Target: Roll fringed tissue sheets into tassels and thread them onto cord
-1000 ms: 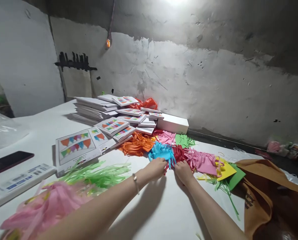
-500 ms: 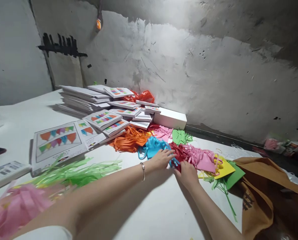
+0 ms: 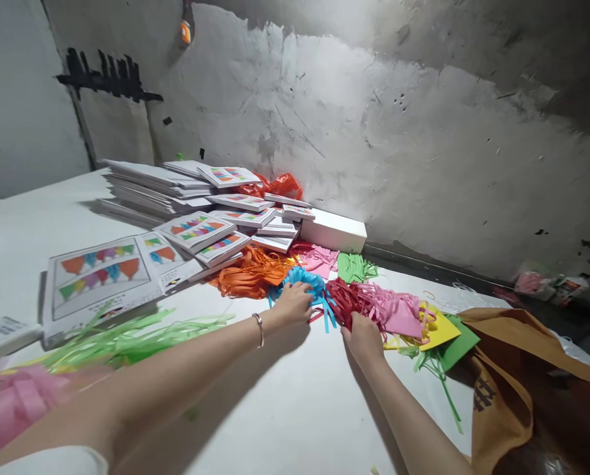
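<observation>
- Left hand (image 3: 294, 305): bent over the blue strips (image 3: 309, 277), touching.
- Right hand (image 3: 365, 338): curled, red strips (image 3: 341, 295) just past it.
- I can't tell if either grips.

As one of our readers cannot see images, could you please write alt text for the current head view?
A person's left hand is on a blue fringed bundle and the right hand touches a dark red bundle on a white table. An orange bundle lies left of these, with flat white packs showing colourful flags stacked behind it.
</observation>
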Motion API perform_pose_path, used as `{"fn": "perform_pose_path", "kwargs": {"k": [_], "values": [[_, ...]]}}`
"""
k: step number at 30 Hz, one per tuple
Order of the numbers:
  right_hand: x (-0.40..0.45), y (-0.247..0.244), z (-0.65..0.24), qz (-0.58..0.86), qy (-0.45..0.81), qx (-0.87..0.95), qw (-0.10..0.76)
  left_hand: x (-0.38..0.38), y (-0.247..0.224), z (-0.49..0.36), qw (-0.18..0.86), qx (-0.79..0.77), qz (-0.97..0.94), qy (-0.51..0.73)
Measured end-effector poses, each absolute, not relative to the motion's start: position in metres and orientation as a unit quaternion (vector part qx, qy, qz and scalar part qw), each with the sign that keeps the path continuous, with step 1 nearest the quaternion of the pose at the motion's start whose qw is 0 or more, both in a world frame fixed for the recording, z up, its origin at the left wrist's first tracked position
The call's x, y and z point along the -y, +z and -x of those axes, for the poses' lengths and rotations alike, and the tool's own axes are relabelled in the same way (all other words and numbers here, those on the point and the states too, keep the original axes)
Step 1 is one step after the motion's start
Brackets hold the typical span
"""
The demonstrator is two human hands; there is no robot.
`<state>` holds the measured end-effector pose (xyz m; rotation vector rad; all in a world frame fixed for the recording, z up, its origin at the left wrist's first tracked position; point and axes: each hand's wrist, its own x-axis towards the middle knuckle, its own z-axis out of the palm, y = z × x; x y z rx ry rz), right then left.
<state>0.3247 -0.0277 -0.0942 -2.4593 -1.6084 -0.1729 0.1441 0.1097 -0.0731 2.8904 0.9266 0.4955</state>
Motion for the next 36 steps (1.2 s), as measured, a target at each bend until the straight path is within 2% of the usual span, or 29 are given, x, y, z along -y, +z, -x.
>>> {"fn": "perform_pose_path", "kwargs": {"k": [5,13,18,23,27,36], "values": [[0.017,-0.102,-0.329,0.84,-0.026,0.52,0.154,-0.076,-0.075,-0.172,0.15,-0.299,-0.928,0.161],[0.015,-0.116,-0.361,0.821,0.024,0.494,0.286,-0.052,-0.105,-0.221,0.491,-0.331,-0.803,0.066],[0.01,-0.129,-0.37,0.804,0.071,0.475,0.352,-0.054,-0.112,-0.239,0.639,-0.354,-0.681,0.049],[0.017,-0.134,-0.379,0.778,0.114,0.469,0.403,-0.059,-0.107,-0.242,0.711,-0.371,-0.594,0.066],[0.03,-0.127,-0.38,0.756,0.054,0.493,0.427,-0.057,-0.106,-0.242,0.741,-0.369,-0.553,0.088],[0.038,-0.119,-0.361,0.717,-0.037,0.592,0.366,-0.06,-0.112,-0.238,0.771,-0.353,-0.523,0.084]]}}
